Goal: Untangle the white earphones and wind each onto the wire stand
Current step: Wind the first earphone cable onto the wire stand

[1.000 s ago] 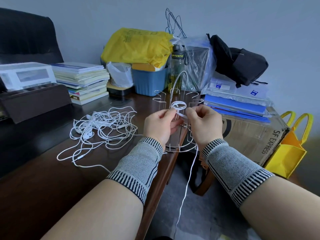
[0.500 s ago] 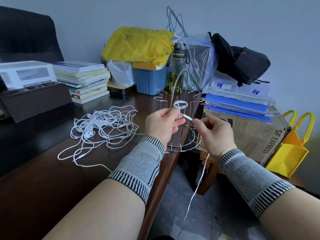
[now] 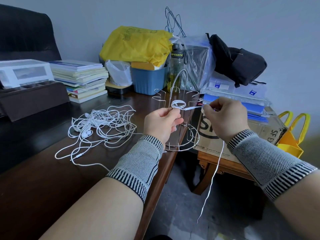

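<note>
A wire stand (image 3: 180, 146) of thin metal prongs on a round base stands at the dark table's right edge. A small white coil of earphone cable (image 3: 178, 104) sits on one prong. My left hand (image 3: 161, 124) grips that prong just under the coil. My right hand (image 3: 226, 118) pinches the same cable to the right of the stand, drawn taut from the coil. The cable's loose end (image 3: 212, 179) hangs below my right wrist toward the floor. A tangled heap of white earphones (image 3: 102, 125) lies on the table to the left.
Behind the stand are a blue bin (image 3: 149, 80), a yellow bag (image 3: 138, 44), a bottle (image 3: 175, 66) and a stack of books (image 3: 81, 77). A cardboard box (image 3: 242, 135) with blue folders sits right of the table on a low wooden stool. Yellow tote bags (image 3: 292, 135) stand far right.
My right hand has pulled the cable out to the right and upward, away from the coil, so the strand is now taut. My left hand stays on the prong.
</note>
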Demonstrator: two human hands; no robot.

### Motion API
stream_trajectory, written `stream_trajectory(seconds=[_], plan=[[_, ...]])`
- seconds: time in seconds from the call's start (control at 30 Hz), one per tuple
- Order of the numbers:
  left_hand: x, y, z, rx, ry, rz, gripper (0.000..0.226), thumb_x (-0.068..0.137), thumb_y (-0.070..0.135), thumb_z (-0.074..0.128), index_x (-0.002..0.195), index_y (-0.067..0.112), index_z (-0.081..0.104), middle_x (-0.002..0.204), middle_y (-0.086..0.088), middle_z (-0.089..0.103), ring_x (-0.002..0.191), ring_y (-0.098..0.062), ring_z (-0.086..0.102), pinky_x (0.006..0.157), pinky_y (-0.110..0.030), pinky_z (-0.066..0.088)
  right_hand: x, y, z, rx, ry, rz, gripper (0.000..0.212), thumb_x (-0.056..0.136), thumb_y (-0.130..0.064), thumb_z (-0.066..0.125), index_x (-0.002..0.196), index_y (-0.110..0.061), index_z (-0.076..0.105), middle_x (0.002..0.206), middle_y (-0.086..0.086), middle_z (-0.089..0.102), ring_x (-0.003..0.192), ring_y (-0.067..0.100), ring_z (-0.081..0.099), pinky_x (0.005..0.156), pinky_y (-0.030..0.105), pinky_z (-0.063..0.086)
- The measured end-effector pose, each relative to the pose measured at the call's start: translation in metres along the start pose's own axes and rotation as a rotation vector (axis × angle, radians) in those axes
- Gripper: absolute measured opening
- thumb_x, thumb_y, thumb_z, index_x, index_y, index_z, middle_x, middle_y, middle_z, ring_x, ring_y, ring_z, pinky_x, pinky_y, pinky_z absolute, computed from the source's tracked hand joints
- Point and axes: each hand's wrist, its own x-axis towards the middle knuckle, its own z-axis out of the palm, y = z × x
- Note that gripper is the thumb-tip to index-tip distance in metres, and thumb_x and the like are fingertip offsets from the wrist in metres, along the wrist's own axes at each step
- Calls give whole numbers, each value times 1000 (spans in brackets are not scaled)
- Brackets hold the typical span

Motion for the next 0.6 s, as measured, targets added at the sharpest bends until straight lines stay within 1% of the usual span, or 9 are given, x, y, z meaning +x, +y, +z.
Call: stream_trajectory(seconds=[0.07, 0.13, 0.2, 0.27, 0.33, 0.4, 0.47, 0.53, 0.6], plan=[[0, 1, 1, -2, 7, -5, 7, 88, 20, 69, 82, 16, 70, 67, 10, 70, 76, -8, 74, 62, -20, 50, 6, -11, -3, -46, -3, -34, 20, 89, -29, 62, 73, -17, 60, 57, -11, 50, 55, 11, 49, 55, 23, 36], [0, 1, 1, -4, 10, -10, 7, 88, 20, 70, 81, 17, 70, 67, 10, 70, 76, -9, 74, 62, -22, 50, 13, -25, -5, -78, -32, -49, 26, 87, -28, 62, 63, -20, 55, 55, -7, 51, 52, 8, 47, 48, 20, 31], [-1, 1, 0, -6, 2, -15, 8, 87, 21, 71, 81, 17, 70, 69, 8, 71, 75, -9, 73, 64, -24, 50, 21, -40, -6, -93, -69, -59, 32, 85, -27, 63, 56, -20, 51, 54, -4, 52, 52, 12, 48, 45, 19, 31], [-2, 2, 0, -14, -9, -22, 8, 88, 20, 71, 81, 16, 70, 71, 6, 71, 74, -9, 72, 66, -25, 50, 30, -54, -5, -96, -120, -63, 34, 85, -27, 65, 55, -16, 54, 51, -1, 50, 48, 11, 46, 44, 20, 31], [-2, 3, 0, -32, -14, -32, 8, 88, 18, 71, 81, 15, 69, 70, 5, 71, 71, -9, 71, 65, -25, 49, 38, -68, -4, -86, -217, -30, 28, 85, -30, 69, 67, -9, 63, 54, 1, 51, 48, 10, 46, 44, 21, 35], [-4, 5, 0, -53, -16, -44, 10, 89, 16, 70, 80, 14, 68, 69, 4, 70, 68, -8, 70, 63, -24, 48, 44, -79, -2, -124, -317, -14, 30, 86, -33, 70, 81, -4, 64, 59, 4, 53, 52, 14, 49, 48, 23, 40], [-5, 6, 0, -70, -20, -52, 10, 89, 16, 70, 79, 14, 67, 69, 4, 69, 67, -7, 70, 62, -22, 47, 48, -86, 1, -245, -414, -61, 32, 90, -31, 65, 92, 1, 66, 72, 8, 59, 65, 19, 56, 59, 26, 48], [-6, 7, 0, -75, -23, -56, 10, 89, 16, 70, 80, 14, 67, 71, 4, 70, 68, -7, 70, 61, -21, 48, 48, -92, 3, -336, -473, -123, 30, 93, -27, 59, 104, 0, 67, 89, 10, 64, 80, 21, 59, 69, 28, 50], [-7, 7, 0, -77, -25, -60, 10, 90, 16, 69, 80, 15, 66, 73, 3, 70, 68, -7, 70, 61, -20, 48, 47, -96, 2, -371, -522, -147, 31, 96, -26, 52, 110, -2, 67, 97, 11, 66, 85, 21, 60, 73, 28, 50]])
